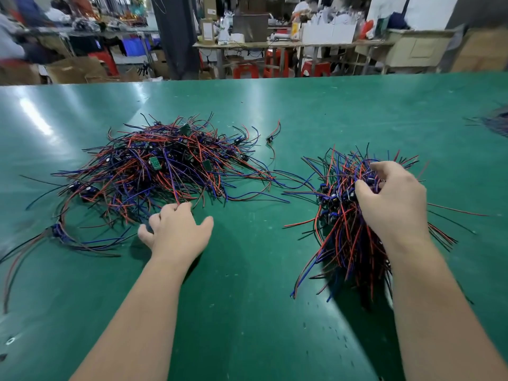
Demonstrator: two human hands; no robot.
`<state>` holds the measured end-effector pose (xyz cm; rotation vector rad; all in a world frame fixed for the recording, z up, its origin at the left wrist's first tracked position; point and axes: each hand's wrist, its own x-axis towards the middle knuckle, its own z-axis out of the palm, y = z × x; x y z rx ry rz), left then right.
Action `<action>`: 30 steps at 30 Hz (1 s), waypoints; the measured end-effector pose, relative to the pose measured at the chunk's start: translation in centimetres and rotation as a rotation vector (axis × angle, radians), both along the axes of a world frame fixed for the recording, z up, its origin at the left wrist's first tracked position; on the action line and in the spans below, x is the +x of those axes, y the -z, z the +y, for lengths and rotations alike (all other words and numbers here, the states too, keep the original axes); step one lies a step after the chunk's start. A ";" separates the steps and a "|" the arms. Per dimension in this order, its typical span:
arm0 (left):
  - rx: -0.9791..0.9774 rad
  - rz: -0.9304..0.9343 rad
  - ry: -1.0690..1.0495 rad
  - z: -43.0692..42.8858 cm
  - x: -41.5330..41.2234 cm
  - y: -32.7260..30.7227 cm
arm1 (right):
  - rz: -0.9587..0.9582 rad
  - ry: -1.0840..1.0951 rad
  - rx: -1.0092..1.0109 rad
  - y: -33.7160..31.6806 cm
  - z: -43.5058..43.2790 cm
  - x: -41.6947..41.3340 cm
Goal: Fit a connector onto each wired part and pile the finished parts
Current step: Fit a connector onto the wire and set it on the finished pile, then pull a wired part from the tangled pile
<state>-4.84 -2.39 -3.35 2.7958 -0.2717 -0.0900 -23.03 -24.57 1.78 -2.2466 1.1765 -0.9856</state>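
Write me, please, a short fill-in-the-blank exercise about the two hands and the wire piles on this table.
The table is ____ in colour.
The right hand grips wires in the smaller pile, which lies on the ____ side.
The left hand touches the near edge of the larger pile, whose wires are red, black and ____.
Missing words: green; right; blue.
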 end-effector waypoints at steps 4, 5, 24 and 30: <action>-0.104 -0.002 -0.038 -0.1 0.2 -0.3 | 0.021 -0.045 -0.044 0.3 0.8 0.5; -0.184 -0.005 -0.052 -0.1 0.2 -0.5 | -0.013 -0.065 -0.083 0.2 1.1 0.5; -0.910 0.300 1.128 -2.5 -9.3 -2.8 | -0.235 -0.877 1.101 0.5 6.5 2.4; -1.037 0.539 0.639 -2.9 -8.6 -2.9 | -0.618 -0.703 1.093 0.5 5.8 3.0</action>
